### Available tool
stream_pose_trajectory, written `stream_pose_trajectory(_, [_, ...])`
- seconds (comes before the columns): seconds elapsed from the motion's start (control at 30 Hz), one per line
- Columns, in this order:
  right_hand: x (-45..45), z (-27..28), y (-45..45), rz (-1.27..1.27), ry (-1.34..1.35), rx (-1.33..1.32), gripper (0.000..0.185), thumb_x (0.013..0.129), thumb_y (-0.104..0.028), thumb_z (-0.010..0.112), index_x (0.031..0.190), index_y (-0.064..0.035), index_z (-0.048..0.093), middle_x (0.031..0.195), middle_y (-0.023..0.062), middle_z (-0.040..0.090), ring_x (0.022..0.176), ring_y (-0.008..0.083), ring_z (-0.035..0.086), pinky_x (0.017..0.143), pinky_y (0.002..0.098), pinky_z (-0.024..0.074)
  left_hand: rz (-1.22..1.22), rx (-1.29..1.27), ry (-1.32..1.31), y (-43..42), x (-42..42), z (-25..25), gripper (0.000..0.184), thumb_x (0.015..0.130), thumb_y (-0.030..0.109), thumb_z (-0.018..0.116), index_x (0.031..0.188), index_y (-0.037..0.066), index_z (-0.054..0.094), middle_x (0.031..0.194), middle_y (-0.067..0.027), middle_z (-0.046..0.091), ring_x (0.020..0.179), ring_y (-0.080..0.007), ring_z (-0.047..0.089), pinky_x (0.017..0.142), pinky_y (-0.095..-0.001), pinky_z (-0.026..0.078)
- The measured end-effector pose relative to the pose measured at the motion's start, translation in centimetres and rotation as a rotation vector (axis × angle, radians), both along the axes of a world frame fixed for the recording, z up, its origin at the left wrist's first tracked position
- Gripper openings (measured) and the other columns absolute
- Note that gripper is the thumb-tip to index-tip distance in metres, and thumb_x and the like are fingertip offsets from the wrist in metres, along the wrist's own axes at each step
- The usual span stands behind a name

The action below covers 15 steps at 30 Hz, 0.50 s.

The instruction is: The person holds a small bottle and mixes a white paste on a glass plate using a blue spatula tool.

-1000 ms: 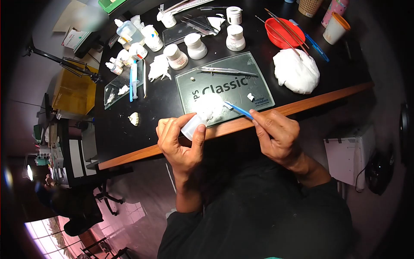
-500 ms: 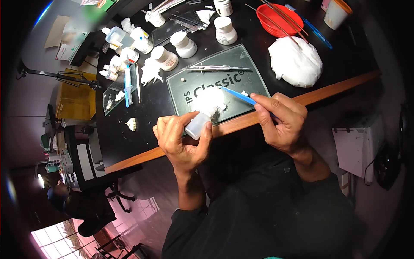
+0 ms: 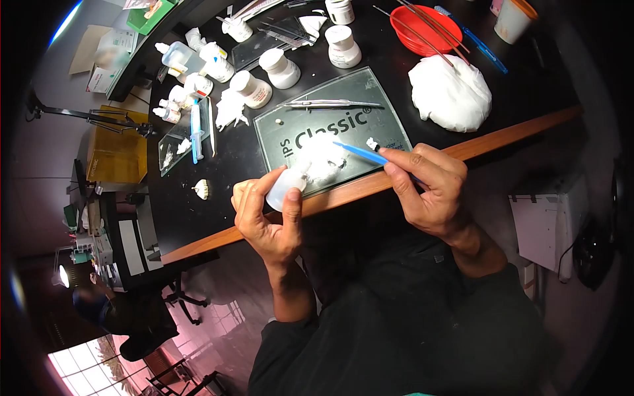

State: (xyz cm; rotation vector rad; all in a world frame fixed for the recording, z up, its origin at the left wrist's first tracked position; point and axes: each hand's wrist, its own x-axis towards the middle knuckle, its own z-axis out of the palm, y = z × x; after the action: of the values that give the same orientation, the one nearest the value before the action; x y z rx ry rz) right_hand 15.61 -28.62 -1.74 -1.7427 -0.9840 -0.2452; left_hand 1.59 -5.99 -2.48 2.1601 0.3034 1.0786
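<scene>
Between the thumb and fingers of my left hand [image 3: 269,214] is a small translucent bottle [image 3: 285,191], tilted over the front edge of the glass plate [image 3: 360,82]. My right hand [image 3: 429,185] pinches a thin blue tool [image 3: 360,152], its tip over the bright white powder [image 3: 323,157] on the plate. Glare hides the detail around that tip. Steel tweezers [image 3: 330,104] lie across the upper part of the plate, and a small white lump [image 3: 373,143] rests near its right side.
Several white jars, such as one jar [image 3: 279,68], stand behind the plate. A white cloth bundle [image 3: 451,94] and a red bowl [image 3: 422,32] with thin brushes are at the right. A toothed dental piece [image 3: 201,189] lies left. A person [image 3: 99,303] is at the far left.
The view has shifted, with objects now higher in it. Since half a second ago, my left hand and the bottle have moved slightly left. The blue tool's tip has shifted a little down and left.
</scene>
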Motion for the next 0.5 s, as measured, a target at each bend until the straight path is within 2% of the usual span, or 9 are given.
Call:
stream_pose_trajectory(0.07, [-0.3, 0.1, 0.0, -0.010, -0.028, -0.035, 0.023, 0.093, 0.002, 0.083, 0.116, 0.0023, 0.083, 0.074, 0.0097, 0.064, 0.060, 0.0215, 0.062, 0.056, 0.0366, 0.0475, -0.001, -0.093, -0.036, 0.2, -0.4, -0.5, 0.033, 0.097, 0.020, 0.084, 0.119, -0.004, 0.081, 0.101, -0.0102, 0.074, 0.100, -0.0235, 0.059, 0.095, -0.0349, 0.048])
stream_pose_trajectory(0.17, [-0.7, 0.0, 0.2, -0.045, -0.101, -0.068, 0.023, 0.091, 0.001, 0.086, 0.114, 0.0019, 0.083, 0.075, 0.0097, 0.064, 0.061, 0.0231, 0.064, 0.056, 0.0375, 0.0487, 0.012, -0.147, -0.065, 0.2, -0.7, -0.6, 0.033, 0.097, 0.020, 0.084, 0.119, -0.005, 0.080, 0.103, -0.0108, 0.074, 0.100, -0.0232, 0.060, 0.095, -0.0350, 0.048])
stream_pose_trajectory(0.3, [-1.0, -0.7, 0.4, -0.037, -0.204, -0.111, 0.025, 0.091, 0.005, 0.086, 0.116, 0.0017, 0.084, 0.076, 0.0077, 0.067, 0.061, 0.0181, 0.061, 0.057, 0.0330, 0.0475, -0.007, -0.150, -0.059, 0.5, -1.3, -0.7, 0.033, 0.100, 0.020, 0.082, 0.120, -0.006, 0.079, 0.105, -0.0113, 0.073, 0.102, -0.0218, 0.061, 0.097, -0.0341, 0.048])
stream_pose_trajectory(0.37, [-1.5, -0.7, 0.5, -0.030, -0.187, -0.102, 0.026, 0.091, 0.006, 0.086, 0.116, 0.0011, 0.085, 0.078, 0.0084, 0.069, 0.064, 0.0183, 0.065, 0.058, 0.0331, 0.0493, -0.025, -0.149, -0.032, 0.7, -1.7, -0.9, 0.036, 0.105, 0.023, 0.077, 0.124, -0.008, 0.077, 0.112, -0.0118, 0.069, 0.107, -0.0197, 0.063, 0.102, -0.0329, 0.047])
stream_pose_trajectory(0.47, [-2.0, -0.7, 0.5, -0.021, -0.188, -0.117, 0.030, 0.090, 0.006, 0.086, 0.120, -0.0007, 0.085, 0.081, 0.0088, 0.073, 0.067, 0.0200, 0.070, 0.059, 0.0337, 0.0516, -0.032, -0.072, -0.006, 0.9, -1.8, -0.5, 0.036, 0.105, 0.023, 0.078, 0.124, -0.008, 0.077, 0.115, -0.0142, 0.072, 0.107, -0.0212, 0.064, 0.102, -0.0339, 0.048])
stream_pose_trajectory(0.5, [-2.2, -0.6, 0.4, -0.018, -0.192, -0.127, 0.032, 0.090, 0.006, 0.086, 0.121, -0.0015, 0.085, 0.083, 0.0088, 0.074, 0.068, 0.0207, 0.071, 0.060, 0.0339, 0.0524, -0.042, -0.066, -0.001, 1.0, -2.0, -0.7, 0.037, 0.107, 0.024, 0.076, 0.125, -0.007, 0.077, 0.123, -0.0152, 0.072, 0.107, -0.0232, 0.064, 0.103, -0.0348, 0.048])
